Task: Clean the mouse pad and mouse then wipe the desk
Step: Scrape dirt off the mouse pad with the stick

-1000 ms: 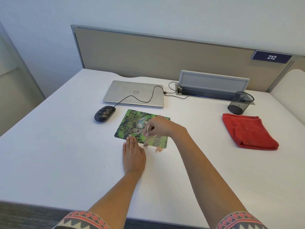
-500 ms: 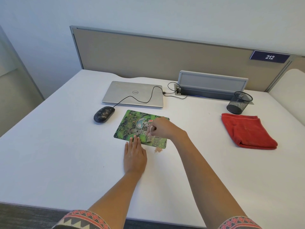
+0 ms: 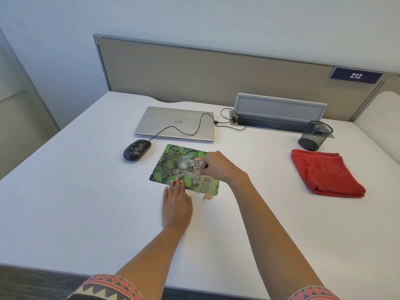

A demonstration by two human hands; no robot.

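Desk (image 3: 86,202) crumbs (image 3: 207,198) unchanged, brush (image 3: 198,176) nearer

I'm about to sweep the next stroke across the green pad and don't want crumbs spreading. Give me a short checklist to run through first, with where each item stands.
1. Green printed mouse pad pinned: ok, left hand lies flat with fingertips on its near edge.
2. Tool gripped: ok, right hand pinches a small pale brush-like tool; what it is, cannot tell.
3. Pad free of debris: not ok, brownish specks remain near its right corner.
4. White desk clean: not ok, a crumb pile sits just off the pad.
5. Black corded mouse clean: not ok, speckled on top.
6. Folded red cloth ready: ok, lying unused on the right.
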